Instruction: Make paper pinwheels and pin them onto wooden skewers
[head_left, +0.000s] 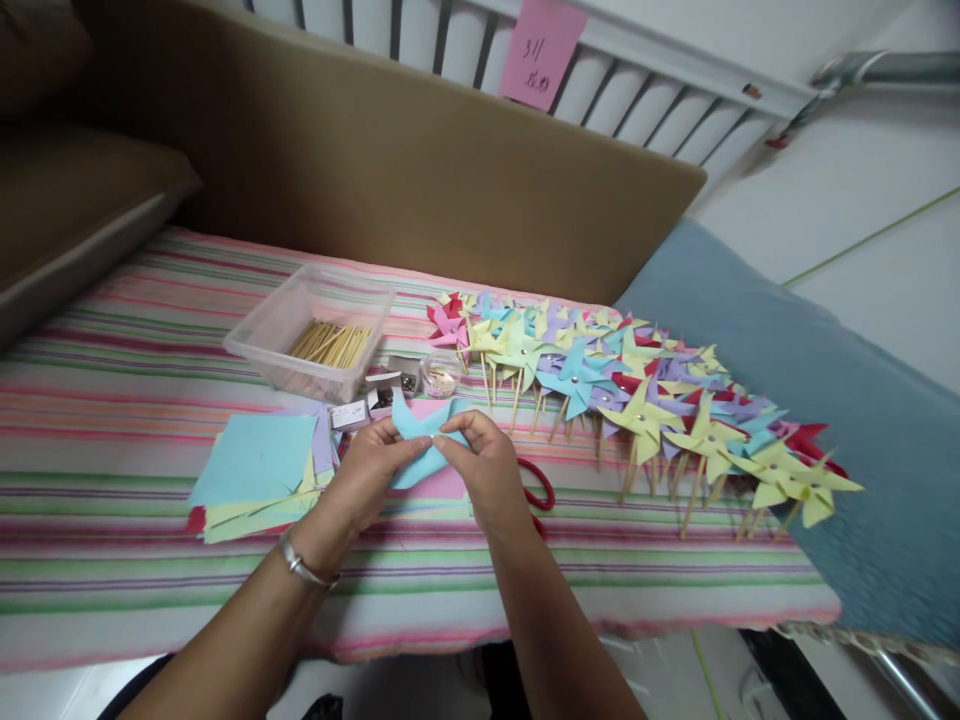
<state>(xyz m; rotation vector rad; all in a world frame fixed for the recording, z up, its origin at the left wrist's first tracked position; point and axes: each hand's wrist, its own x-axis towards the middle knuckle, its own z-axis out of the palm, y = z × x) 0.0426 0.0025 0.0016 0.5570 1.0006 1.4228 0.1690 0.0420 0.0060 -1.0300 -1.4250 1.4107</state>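
Observation:
Both hands hold a light-blue paper pinwheel [417, 470] over the table, its blades folded in toward the middle. My left hand [369, 468] pinches its left side, thumb at the centre. From the other side my right hand [484, 462] grips the paper, thumb and fingers meeting near the same spot. A tiny pale dot shows between the two thumbs; I cannot make out what it is. Pink paper [448, 484] lies underneath. Red-handled scissors [538, 488] rest beside my right wrist, partly hidden by it.
Coloured paper squares [255, 460] are stacked at the left. Behind them stands a clear plastic box [251, 345] of wooden sticks [330, 344], near small boxes of pins [381, 398] and a round tub [441, 375]. Finished pinwheels [645, 415] crowd the right side. A brown board [420, 170] borders the back.

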